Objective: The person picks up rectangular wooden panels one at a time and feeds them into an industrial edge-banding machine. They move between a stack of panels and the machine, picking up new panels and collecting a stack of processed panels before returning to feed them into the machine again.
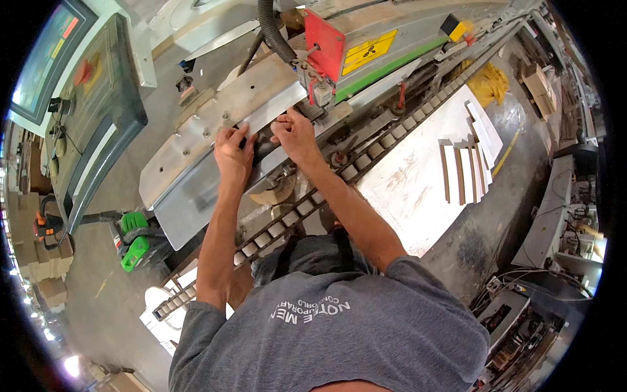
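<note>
Grey metal made up the plate (215,110) that ran slantwise in front of the person, left of a red guard (323,42) and below a ribbed hose (268,29). A shiny sheet (188,208) sloped down from its near edge. Both bare hands were at the plate's near edge, close to its guard end, just beside each other but apart. The left hand (234,151) had its fingers bent over the edge; whether they closed on anything, I could not tell. The right hand (295,136), nearer the guard, had thumb and fingers drawn narrowly together, and anything pinched there was too small to make out. A dark gap showed between the hands.

Nearer the person, a track (305,207) of pale pads crossed on a slant, with the right forearm over it. Right of that, a white board (392,209) bore several strips (467,173) with brown edges, and a yellow bag (488,83) lay beyond. Far left were a screen (52,59) and, lower down, a green tool (134,253) on the floor (111,313).
</note>
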`<state>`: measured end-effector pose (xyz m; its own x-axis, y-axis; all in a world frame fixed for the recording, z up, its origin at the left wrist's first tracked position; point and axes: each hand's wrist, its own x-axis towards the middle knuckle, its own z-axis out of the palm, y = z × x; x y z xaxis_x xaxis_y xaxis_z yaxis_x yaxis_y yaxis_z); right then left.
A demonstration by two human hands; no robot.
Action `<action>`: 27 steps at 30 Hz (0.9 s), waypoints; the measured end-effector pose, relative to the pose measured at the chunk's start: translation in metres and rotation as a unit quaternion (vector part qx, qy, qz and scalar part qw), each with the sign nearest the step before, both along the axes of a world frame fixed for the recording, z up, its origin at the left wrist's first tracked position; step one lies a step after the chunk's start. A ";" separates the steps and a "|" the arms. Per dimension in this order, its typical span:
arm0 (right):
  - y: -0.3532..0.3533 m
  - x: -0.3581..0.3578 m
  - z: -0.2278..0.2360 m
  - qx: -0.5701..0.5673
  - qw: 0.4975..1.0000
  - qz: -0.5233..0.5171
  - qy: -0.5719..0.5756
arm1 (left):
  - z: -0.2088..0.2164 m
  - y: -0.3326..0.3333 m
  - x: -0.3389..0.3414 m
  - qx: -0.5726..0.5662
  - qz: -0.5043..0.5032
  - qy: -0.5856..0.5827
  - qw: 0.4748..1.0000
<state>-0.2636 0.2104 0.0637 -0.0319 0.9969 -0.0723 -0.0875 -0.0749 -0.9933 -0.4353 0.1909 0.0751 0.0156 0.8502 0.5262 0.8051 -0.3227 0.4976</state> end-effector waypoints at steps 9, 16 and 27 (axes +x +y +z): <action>-0.097 0.054 0.030 0.147 0.983 -0.035 -0.104 | -0.008 0.047 0.074 0.002 -0.049 -0.021 0.999; -0.139 0.214 -0.023 0.113 0.872 -0.281 -0.385 | -0.018 0.064 0.074 -0.058 -0.113 -0.154 0.980; -0.155 0.373 -0.097 -0.185 0.632 -0.282 -0.698 | 0.008 -0.017 0.046 -0.042 -0.049 -0.072 0.995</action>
<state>0.1090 0.0559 -0.0334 0.6735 0.7278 0.1297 0.7378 -0.6727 -0.0561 -0.3896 0.1736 0.0834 0.0294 0.8898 0.4554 0.6903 -0.3476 0.6345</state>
